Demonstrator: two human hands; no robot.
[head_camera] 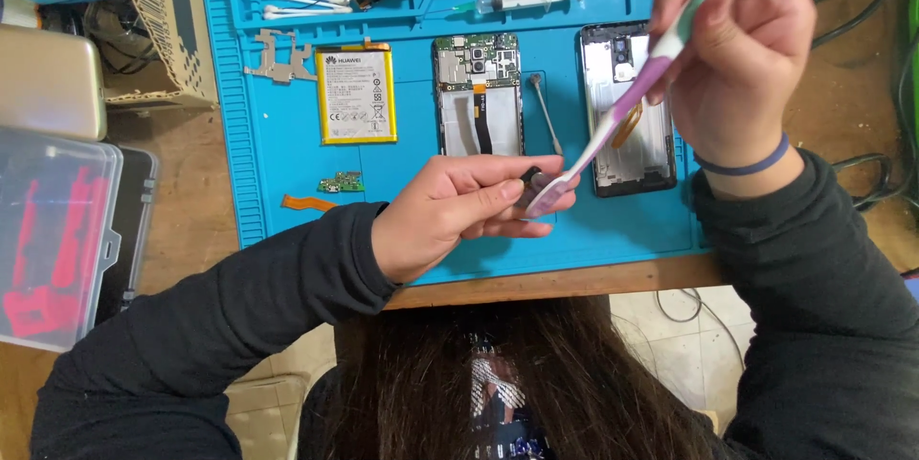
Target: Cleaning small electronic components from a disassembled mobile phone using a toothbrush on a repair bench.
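Fingers (479,194) of your left hand (445,216) are curled in and pinch a small dark part (529,179) between thumb and fingertips, just above the blue mat (593,230). Your right hand (737,48) is clenched around the handle of a toothbrush (632,101), w/ white, green and purple body; it slants down to the left, and its head touches the small part at your left fingertips. The part looks dark grey to black and very small; most of it is covered by your fingers and the brush head, so its shape is hard to tell.

On the mat behind, a yellow battery (356,93), a phone frame w/ circuit board (478,94) and a phone back shell (622,125) lie side by side, apart from each other. The shell is partly hidden by the brush and your right hand. Top end of the handle is cut off by the picture edge.
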